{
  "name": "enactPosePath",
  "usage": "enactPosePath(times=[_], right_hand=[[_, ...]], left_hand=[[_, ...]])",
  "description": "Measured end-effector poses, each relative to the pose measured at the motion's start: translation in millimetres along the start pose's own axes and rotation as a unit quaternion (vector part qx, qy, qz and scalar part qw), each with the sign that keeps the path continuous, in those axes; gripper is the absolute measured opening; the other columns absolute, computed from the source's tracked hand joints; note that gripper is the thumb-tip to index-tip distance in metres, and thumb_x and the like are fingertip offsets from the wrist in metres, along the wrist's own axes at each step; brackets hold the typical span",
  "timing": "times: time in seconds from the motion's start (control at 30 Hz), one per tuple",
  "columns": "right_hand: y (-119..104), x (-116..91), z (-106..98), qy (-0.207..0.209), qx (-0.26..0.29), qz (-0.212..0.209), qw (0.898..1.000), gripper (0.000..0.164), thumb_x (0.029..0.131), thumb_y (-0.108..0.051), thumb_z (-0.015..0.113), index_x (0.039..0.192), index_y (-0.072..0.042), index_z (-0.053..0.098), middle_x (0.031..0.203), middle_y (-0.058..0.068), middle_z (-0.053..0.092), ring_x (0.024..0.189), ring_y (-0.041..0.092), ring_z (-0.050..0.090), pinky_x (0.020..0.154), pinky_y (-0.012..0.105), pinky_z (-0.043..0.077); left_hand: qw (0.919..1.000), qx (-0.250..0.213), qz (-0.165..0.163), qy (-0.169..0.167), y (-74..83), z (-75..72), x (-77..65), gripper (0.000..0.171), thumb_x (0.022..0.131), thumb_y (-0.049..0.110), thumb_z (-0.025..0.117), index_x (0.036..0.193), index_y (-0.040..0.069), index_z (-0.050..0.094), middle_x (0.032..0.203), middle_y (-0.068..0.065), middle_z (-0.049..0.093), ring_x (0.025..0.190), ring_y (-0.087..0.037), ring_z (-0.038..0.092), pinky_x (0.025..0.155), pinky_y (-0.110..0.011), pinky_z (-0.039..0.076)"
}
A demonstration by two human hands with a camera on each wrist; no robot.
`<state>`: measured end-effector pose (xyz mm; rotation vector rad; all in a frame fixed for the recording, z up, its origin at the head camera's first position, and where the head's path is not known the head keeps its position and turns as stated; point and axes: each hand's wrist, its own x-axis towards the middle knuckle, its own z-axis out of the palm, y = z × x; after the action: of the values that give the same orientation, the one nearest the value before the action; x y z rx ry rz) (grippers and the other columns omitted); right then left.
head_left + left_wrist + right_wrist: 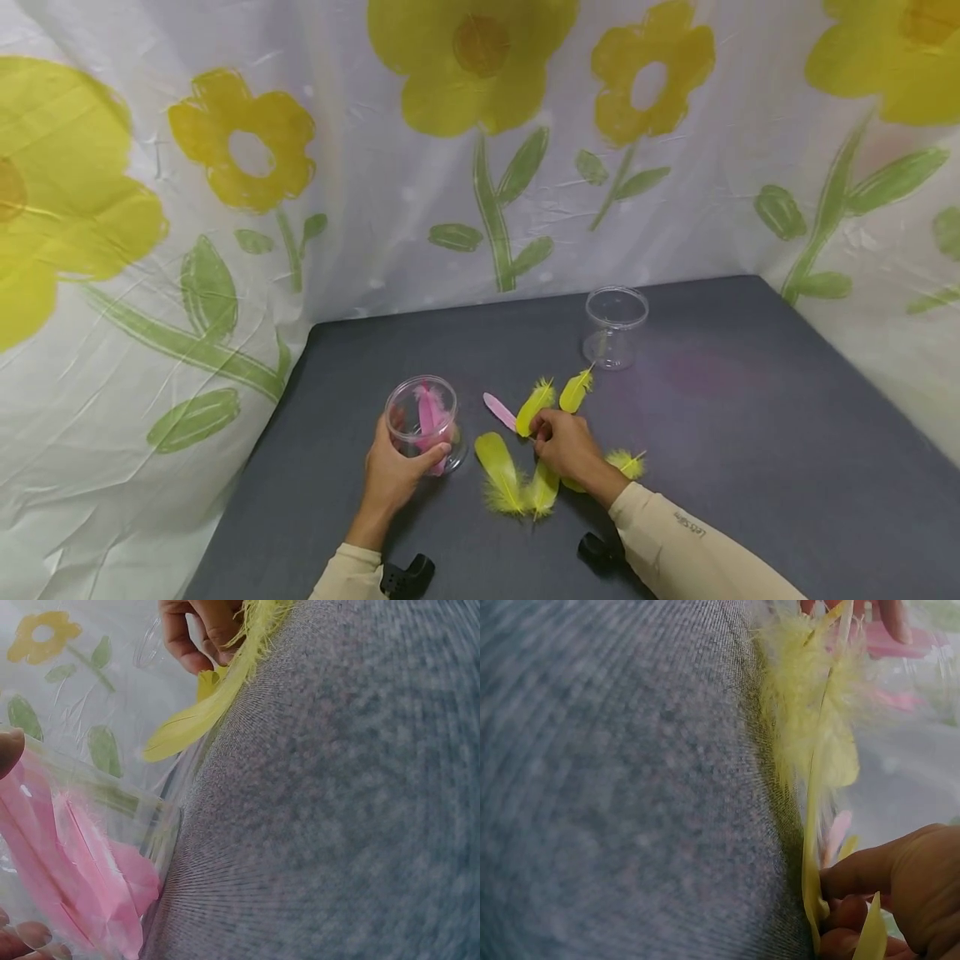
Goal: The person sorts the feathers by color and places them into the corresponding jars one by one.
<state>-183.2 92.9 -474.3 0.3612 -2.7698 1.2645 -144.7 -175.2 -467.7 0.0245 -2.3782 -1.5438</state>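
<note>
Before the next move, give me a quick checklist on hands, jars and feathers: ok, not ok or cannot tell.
1. Left hand holding the near jar: ok, fingers and thumb round it.
2. Pink feathers inside that jar: ok, seen through its wall.
3. All pink inside: not ok, a loose pink feather lies on the table.
4. Right hand gripping a feather: cannot tell, fingertips partly hidden.
5. Far jar upright: ok, beyond the yellow feathers.
</note>
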Motion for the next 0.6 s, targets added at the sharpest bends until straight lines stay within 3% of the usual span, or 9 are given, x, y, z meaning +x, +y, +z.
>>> enactPosePath(times=[0.3, 0.47, 0.6], right_hand=[[-2.2, -1.2, -3.5, -0.014, 0.009, 0.013, 1.0, 0.02, 0.082, 0.004, 0.063, 0.096, -0.009, 0.066, 0.067, -0.006, 0.054, 0.056, 0.012, 0.048, 0.051, 0.029, 0.043], [-4.1, 3.6, -7.8, 0.003, 0.015, -0.003, 1.0, 0.02, 0.079, 0.003, 0.068, 0.096, -0.009, 0.067, 0.07, -0.007, 0.057, 0.061, 0.012, 0.052, 0.056, 0.031, 0.046], [0.9, -0.4, -2.4, -0.022, 0.016, -0.004, 1.0, 0.023, 0.079, 0.001, 0.072, 0.098, -0.011, 0.068, 0.074, -0.007, 0.06, 0.065, 0.011, 0.054, 0.06, 0.031, 0.049]], left_hand=[[1.0, 0.004, 0.006, -0.002, 4.2, 1.1, 0.2, 0.101, 0.066, 0.024, 0.09, 0.145, 0.001, 0.031, 0.143, -0.023, 0.042, 0.13, -0.039, 0.041, 0.104, -0.051, 0.033], [0.9998, 0.008, 0.017, -0.002, 6.5, 0.5, 6.9, 0.099, 0.068, 0.024, 0.089, 0.146, 0.0, 0.031, 0.144, -0.023, 0.041, 0.131, -0.038, 0.04, 0.105, -0.052, 0.031], [0.9999, 0.009, 0.004, -0.004, 2.0, 1.0, 0.9, 0.1, 0.067, 0.023, 0.089, 0.146, 0.001, 0.031, 0.143, -0.022, 0.042, 0.13, -0.038, 0.041, 0.105, -0.052, 0.031]])
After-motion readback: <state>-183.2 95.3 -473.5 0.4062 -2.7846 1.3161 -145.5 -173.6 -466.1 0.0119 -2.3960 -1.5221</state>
